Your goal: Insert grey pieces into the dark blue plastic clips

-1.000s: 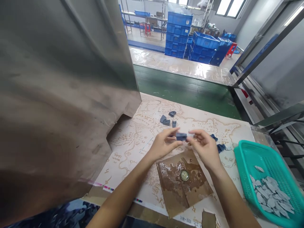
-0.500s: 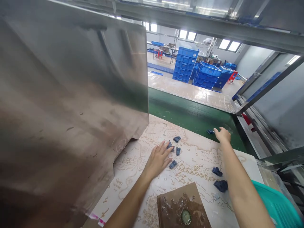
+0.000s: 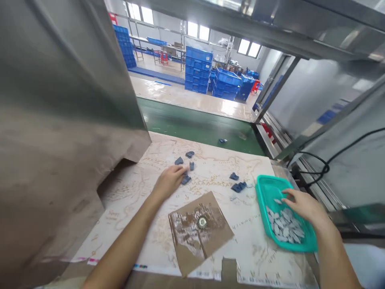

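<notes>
Across the map-printed sheet (image 3: 136,180) on the counter, my left hand (image 3: 169,182) reaches up to a loose group of dark blue pieces (image 3: 179,161), its fingers drawn together among them; blur keeps me from telling whether they pinch one. Well over to the right, my right hand (image 3: 305,205) is over the teal basket (image 3: 260,204), having crossed its right rim, fingers half curled with thumb and forefinger near a single pale piece (image 3: 278,201); I cannot tell if anything is between them. Below lies a heap of pale pieces (image 3: 285,225), leaving some bare basket floor toward the far rim. Between my arms sits a brown board (image 3: 221,230), turned askew, a round disc (image 3: 202,222) on it; a wide stretch of sheet separates its right corner from the basket. Two more dark pieces (image 3: 239,187) rest beyond that corner, short of the basket's left rim. Past the sheet's far edge runs a green strip (image 3: 180,120), with one small blue piece (image 3: 222,141) on it. A large metal panel (image 3: 66,140) walls off my left side, its lower edge notched above the sheet.
</notes>
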The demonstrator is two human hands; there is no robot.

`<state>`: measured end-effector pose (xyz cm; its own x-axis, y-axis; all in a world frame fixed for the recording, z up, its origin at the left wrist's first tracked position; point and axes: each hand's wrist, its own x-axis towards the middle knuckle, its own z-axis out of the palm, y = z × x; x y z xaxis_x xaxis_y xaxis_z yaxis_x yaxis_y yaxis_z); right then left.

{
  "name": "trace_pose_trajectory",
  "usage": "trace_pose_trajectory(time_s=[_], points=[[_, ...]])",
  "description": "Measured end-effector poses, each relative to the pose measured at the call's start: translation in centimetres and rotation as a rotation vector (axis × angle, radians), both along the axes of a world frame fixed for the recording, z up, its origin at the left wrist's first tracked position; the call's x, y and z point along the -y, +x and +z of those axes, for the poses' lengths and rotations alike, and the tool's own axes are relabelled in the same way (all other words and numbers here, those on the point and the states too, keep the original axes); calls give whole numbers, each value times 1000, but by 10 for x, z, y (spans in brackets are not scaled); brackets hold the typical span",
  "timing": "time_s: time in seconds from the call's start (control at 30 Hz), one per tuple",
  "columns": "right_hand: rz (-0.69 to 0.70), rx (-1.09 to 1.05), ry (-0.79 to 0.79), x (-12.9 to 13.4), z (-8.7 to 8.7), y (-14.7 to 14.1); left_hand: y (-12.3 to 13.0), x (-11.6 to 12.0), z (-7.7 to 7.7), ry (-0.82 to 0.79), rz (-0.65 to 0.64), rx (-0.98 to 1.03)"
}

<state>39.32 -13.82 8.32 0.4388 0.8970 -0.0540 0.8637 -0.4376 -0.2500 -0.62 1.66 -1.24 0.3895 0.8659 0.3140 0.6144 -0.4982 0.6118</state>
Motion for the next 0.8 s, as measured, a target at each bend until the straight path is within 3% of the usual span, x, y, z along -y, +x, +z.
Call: trace_pose_trajectory(time_s=[0.1,0.17,0.43,0.63,0.7,0.8], points=[[31,3,-69,16,-23,-3,-4,3,-3,-27,72,74],[46,-18,-72,15,-29,-8,-6,6,-2,-42,149,135],[118,-332,265,19,-11,-36,-8,8,14,-43,357,399],[278,-726,424,30,-25,-118,-7,19,34,-107,388,573],[391,-843,468,27,-33,-152,-8,37,43,-120,378,625],[517,-897,466,17,-47,-189,-8,85,50,-188,274,821]])
